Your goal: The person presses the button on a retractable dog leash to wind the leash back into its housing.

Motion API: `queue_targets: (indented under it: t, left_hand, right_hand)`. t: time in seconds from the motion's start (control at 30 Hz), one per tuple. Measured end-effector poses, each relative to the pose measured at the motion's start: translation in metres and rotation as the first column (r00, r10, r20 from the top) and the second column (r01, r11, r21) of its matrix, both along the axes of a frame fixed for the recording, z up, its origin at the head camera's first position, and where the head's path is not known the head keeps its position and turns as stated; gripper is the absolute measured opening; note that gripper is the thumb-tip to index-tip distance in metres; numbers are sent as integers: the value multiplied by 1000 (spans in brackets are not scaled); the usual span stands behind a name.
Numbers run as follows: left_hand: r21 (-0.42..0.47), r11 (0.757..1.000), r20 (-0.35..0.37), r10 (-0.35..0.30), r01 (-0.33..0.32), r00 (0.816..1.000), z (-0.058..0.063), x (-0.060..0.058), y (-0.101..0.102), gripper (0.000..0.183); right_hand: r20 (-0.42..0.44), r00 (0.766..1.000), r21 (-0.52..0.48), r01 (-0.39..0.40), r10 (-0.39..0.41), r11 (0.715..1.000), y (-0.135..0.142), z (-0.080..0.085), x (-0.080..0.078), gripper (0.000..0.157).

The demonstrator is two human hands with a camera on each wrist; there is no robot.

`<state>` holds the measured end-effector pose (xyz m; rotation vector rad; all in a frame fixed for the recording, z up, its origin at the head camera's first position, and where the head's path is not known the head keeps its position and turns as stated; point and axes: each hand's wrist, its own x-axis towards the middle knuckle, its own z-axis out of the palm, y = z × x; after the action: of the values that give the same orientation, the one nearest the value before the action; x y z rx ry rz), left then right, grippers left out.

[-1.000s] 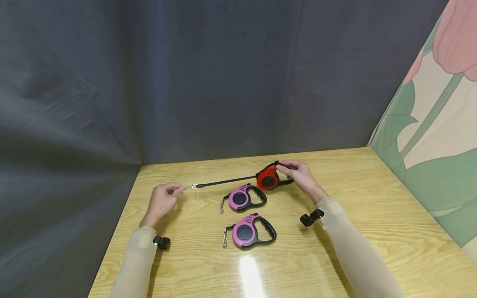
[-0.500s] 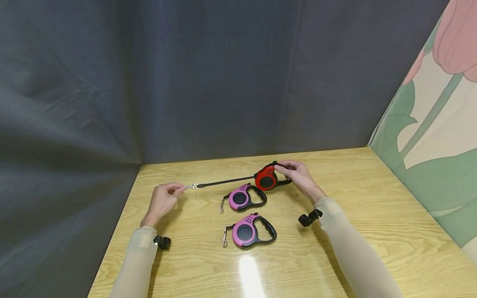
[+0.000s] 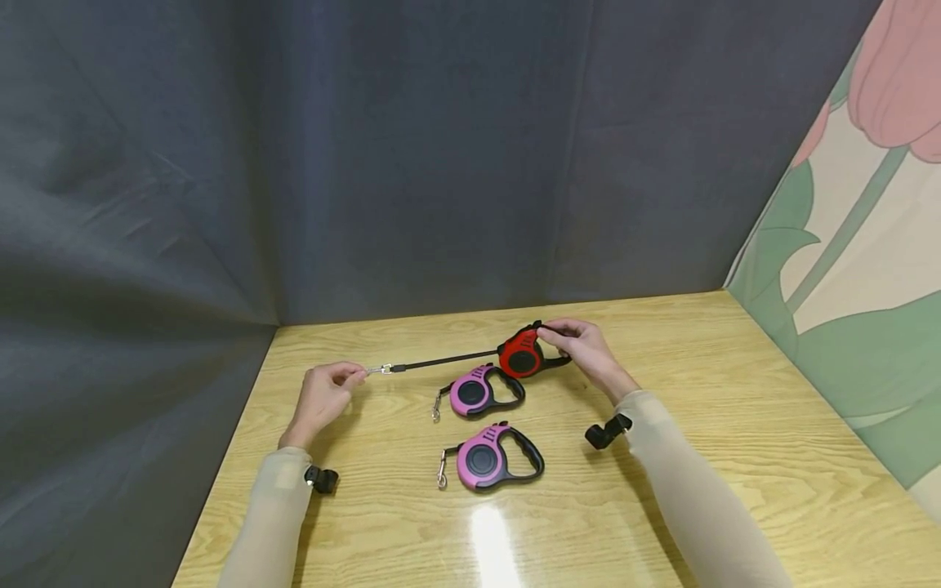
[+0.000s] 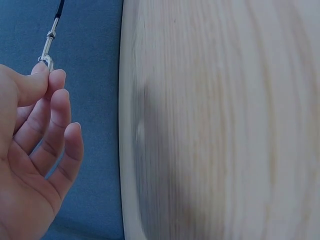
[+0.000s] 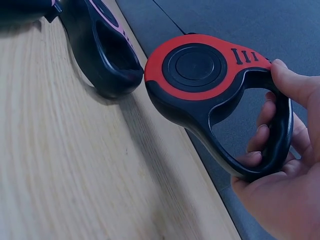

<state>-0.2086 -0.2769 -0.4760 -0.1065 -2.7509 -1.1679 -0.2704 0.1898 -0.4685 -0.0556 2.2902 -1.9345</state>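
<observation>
My right hand (image 3: 588, 353) grips the black handle of a red retractable dog leash (image 5: 194, 67), its fingers curled through the handle loop in the right wrist view. From the leash body a black strap (image 3: 444, 360) runs taut to the left. At its far end is a silver metal clip (image 4: 47, 52), which my left hand (image 3: 323, 398) pinches by the tip between thumb and forefinger. The other left fingers are loosely bent. Just in front of the strap, a pink retractable leash (image 3: 470, 394) lies on the table with its clip to the left.
A second pink leash (image 3: 481, 461) lies nearer the front, in line below the first. The wooden table (image 3: 397, 523) meets a dark curtain (image 3: 434, 204) at the back and left. A tulip-patterned panel (image 3: 867, 269) stands on the right.
My right hand has moved slightly left with the red leash, and the strap between my hands is shorter. My left hand stays nearly in place, and the pink leashes lie as before.
</observation>
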Motion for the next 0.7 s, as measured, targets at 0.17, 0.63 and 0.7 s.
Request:
queue_targets:
  t: [0.17, 0.63, 0.7]
  left_hand:
    - [-1, 1000, 1, -10, 10, 1000, 0, 0, 1, 17]
    - [-2, 1000, -7, -1, 1, 1000, 0, -4, 2, 17]
    - [-4, 1000, -8, -5, 5, 1000, 0, -4, 2, 17]
  right_hand:
    - [3, 1000, -9, 6, -6, 1000, -2, -1, -1, 52]
    - [5, 1000, -1, 2, -2, 1000, -10, 0, -4, 51]
    - [6, 1000, -5, 5, -5, 1000, -11, 0, -5, 52]
